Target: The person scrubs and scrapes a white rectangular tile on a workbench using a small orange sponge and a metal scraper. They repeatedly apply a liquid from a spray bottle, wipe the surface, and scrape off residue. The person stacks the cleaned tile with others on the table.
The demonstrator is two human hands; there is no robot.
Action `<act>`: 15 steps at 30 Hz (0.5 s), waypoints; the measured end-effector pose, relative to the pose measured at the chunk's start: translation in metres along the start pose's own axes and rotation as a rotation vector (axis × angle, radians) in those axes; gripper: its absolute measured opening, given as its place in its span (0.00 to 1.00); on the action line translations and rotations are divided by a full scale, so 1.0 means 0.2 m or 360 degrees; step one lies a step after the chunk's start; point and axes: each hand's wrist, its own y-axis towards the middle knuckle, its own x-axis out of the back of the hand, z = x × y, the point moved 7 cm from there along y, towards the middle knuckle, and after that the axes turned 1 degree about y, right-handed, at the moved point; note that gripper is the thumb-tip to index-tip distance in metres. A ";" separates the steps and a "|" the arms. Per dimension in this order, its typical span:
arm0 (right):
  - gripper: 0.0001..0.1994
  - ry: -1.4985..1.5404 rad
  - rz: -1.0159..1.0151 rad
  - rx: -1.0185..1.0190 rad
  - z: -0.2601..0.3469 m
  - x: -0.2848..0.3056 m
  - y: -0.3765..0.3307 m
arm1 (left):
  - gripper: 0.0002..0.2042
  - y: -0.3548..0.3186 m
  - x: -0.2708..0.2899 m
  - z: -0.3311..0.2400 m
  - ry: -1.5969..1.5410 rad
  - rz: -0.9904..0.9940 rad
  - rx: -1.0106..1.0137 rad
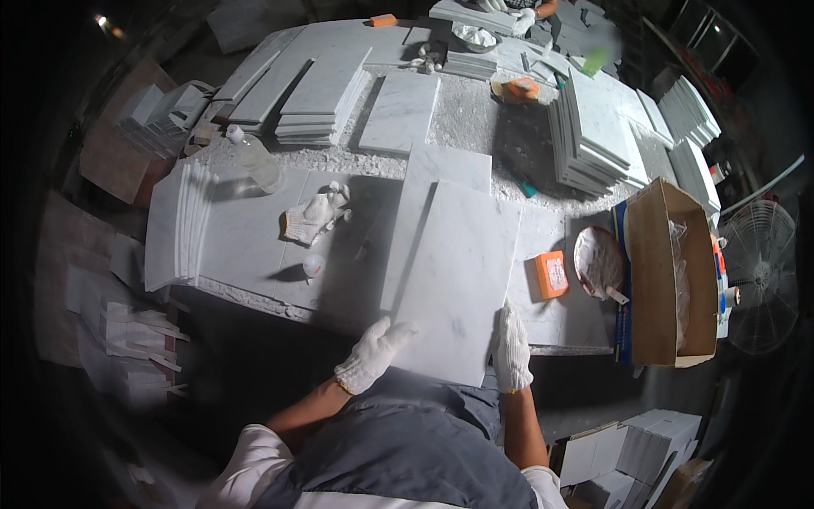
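I hold a large white marble tile (pixel 458 276) by its near edge over the workbench. My left hand (pixel 370 355), in a white knit glove, grips its near left corner. My right hand (pixel 511 348), also gloved, grips its near right side. The tile lies tilted across a second long marble slab (pixel 432 182) beneath it.
A spare white glove (pixel 315 215), a clear plastic bottle (pixel 253 158), an orange sponge block (pixel 552 273) and a white bowl (pixel 599 261) lie on the bench. Tile stacks (pixel 585 136) stand behind and at the left. An open cardboard box (pixel 670 280) and a fan (pixel 763 276) are to the right. Another person's gloved hands (pixel 509 10) work at the far end.
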 end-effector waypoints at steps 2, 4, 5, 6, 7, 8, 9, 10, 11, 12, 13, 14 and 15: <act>0.24 -0.0105 -0.0052 0.0172 -0.01 -0.01 0.02 | 0.49 0.02 0.01 0.02 0.0057 -0.0012 -0.0024; 0.25 -0.0033 -0.0099 0.0308 -0.04 -0.01 0.04 | 0.50 0.05 -0.01 0.05 -0.0137 0.0089 -0.0009; 0.25 0.0213 -0.0078 0.0176 -0.09 -0.02 0.05 | 0.50 0.06 -0.02 0.06 -0.0111 0.0097 0.0006; 0.25 0.0493 -0.0079 0.0079 -0.13 -0.04 0.06 | 0.49 0.06 -0.02 0.06 -0.0209 0.0091 -0.0009; 0.26 0.0892 -0.0094 -0.0069 -0.17 -0.05 0.07 | 0.48 0.06 -0.02 0.07 -0.0209 0.0053 0.0005; 0.23 0.0771 -0.0073 -0.0060 -0.16 -0.06 0.07 | 0.48 0.06 -0.02 0.07 -0.0077 0.0005 0.0061; 0.21 0.0770 -0.0066 -0.0101 -0.15 -0.07 0.07 | 0.46 0.05 -0.02 0.04 -0.0151 0.0001 -0.0023; 0.18 0.0770 -0.0059 -0.0140 -0.13 -0.07 0.07 | 0.45 0.03 -0.02 0.01 -0.0094 -0.0015 -0.0064; 0.20 0.0681 0.0012 -0.0206 -0.10 -0.08 0.07 | 0.44 0.01 -0.02 -0.04 0.0011 -0.0045 -0.0149; 0.22 0.0596 0.0084 -0.0264 -0.07 -0.06 0.06 | 0.41 -0.01 -0.02 -0.07 -0.0054 0.0005 -0.0127; 0.25 0.0622 0.0180 -0.0247 -0.02 -0.05 0.05 | 0.39 -0.03 -0.03 -0.12 -0.0072 0.0040 -0.0149; 0.24 0.0605 0.0137 -0.0118 0.04 -0.03 0.05 | 0.37 -0.05 -0.03 -0.18 -0.0061 0.0055 -0.0235; 0.20 0.0556 0.0117 -0.0197 0.05 -0.02 0.05 | 0.34 -0.08 -0.03 -0.21 -0.0063 0.0066 -0.0169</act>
